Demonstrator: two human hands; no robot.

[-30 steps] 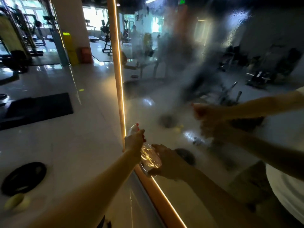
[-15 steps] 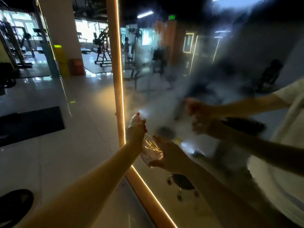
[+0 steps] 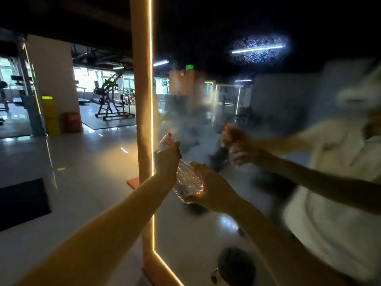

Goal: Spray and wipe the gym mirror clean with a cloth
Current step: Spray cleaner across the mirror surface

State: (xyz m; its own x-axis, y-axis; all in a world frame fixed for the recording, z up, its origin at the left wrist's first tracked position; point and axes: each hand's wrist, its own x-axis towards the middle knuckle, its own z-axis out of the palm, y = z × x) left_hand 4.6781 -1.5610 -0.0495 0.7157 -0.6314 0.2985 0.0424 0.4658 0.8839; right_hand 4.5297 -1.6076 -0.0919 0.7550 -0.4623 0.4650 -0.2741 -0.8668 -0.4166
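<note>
Gripping the spray bottle [image 3: 188, 181] at two points steadies the aim. The left hand [image 3: 167, 162] is wrapped round the neck, fingers curled at the trigger. The right hand [image 3: 212, 188] cups the lower body from the right, fingers curled round it. This hold is judged to let one hand pump while the other carries the weight. The bottle is tilted, with its white spray head [image 3: 165, 140] uppermost and pointing away from the person at the glass.

The mirror [image 3: 206, 234] stands just beyond the bottle and fills the right of the scene. Its orange frame [image 3: 142, 100] rises just to the left of the hands, edged by a lit light strip [image 3: 152, 100]. A grey mist [image 3: 185, 122] hangs on or before the glass directly beyond the spray head. Fine droplets [image 3: 259, 49] speckle the glass higher up, on the right. Spraying is judged to be the step in hand, with wiping not yet begun. No cloth is in view.

To the far left, past the frame, a dark floor mat [image 3: 22, 203] lies on the floor, with an exercise machine [image 3: 111, 100] well beyond it.

Markings:
- Bottle: clear plastic. A dark patch near the base may be a label, but no text is legible.
- Green sign [image 3: 189, 67], reflected far off in the glass: characters too small to read.
- No brand is discernible anywhere.
</note>
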